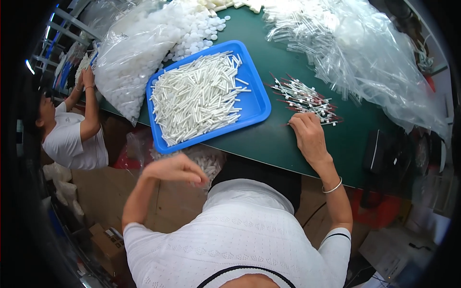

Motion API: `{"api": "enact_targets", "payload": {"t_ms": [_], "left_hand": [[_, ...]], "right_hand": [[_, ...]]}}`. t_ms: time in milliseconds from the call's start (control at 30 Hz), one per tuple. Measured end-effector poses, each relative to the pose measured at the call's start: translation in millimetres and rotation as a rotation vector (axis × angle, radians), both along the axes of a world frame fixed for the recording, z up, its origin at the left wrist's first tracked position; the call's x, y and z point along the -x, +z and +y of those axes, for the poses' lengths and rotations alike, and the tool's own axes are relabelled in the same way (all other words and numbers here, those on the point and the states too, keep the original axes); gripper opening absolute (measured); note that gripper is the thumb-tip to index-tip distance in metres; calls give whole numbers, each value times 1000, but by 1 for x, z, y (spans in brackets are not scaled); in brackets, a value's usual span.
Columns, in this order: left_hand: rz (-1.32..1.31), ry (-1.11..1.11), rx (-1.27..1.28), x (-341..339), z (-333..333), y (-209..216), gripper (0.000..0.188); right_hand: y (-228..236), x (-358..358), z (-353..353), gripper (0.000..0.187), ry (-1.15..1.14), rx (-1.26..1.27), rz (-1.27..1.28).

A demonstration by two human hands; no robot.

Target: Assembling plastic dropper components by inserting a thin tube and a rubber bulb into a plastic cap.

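Note:
My right hand [309, 137] rests at the near edge of a loose pile of small white pieces with thin red ends [307, 98]. Its fingertips pinch one of these thin pieces, whose red end pokes out to the left. In front of the table edge, my left hand [177, 170] hangs in the air, fingers curled together and a little blurred. Whether it holds anything I cannot make out. Just beyond it lies a blue tray [257, 103], heaped with short white tubes [194, 98].
A clear bag of round white caps [137, 53] spills onto the green table [269, 149] at the far left. Clear tubes [307, 33] and plastic bags [384, 67] cover the far right. Below the tray sits a bag of white pieces [211, 163]. Another person [77, 129] works at the left.

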State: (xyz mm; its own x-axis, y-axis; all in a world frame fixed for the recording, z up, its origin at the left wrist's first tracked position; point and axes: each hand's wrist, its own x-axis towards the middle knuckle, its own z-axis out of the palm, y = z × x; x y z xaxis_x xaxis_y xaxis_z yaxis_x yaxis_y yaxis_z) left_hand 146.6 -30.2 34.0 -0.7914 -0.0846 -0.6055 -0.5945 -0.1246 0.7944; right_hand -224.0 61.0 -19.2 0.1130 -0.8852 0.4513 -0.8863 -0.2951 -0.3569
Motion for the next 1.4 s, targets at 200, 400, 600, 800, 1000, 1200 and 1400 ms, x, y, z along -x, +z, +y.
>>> {"api": "enact_targets", "payload": {"t_ms": [200, 400, 600, 800, 1000, 1200, 1400], "left_hand": [[208, 351, 1545, 113, -195, -6, 12], [-239, 259, 1816, 148, -286, -56, 19], [204, 650, 1067, 152, -222, -24, 23], [495, 637, -141, 143, -33, -13, 29], [516, 723, -571, 145, 22, -35, 40], [503, 769, -592, 145, 30, -31, 35], [516, 738, -422, 148, 36, -37, 33]], "right_hand": [[14, -17, 17, 11, -188, -57, -640], [14, -26, 39, 16, -198, -170, -1025], [25, -32, 44, 10, -217, -174, -932], [44, -54, 38, 5, -172, -56, -836], [41, -57, 48, 7, -167, 22, -682], [38, -56, 60, 9, -210, -1, -601], [38, -56, 63, 8, -202, -7, -584]]}}
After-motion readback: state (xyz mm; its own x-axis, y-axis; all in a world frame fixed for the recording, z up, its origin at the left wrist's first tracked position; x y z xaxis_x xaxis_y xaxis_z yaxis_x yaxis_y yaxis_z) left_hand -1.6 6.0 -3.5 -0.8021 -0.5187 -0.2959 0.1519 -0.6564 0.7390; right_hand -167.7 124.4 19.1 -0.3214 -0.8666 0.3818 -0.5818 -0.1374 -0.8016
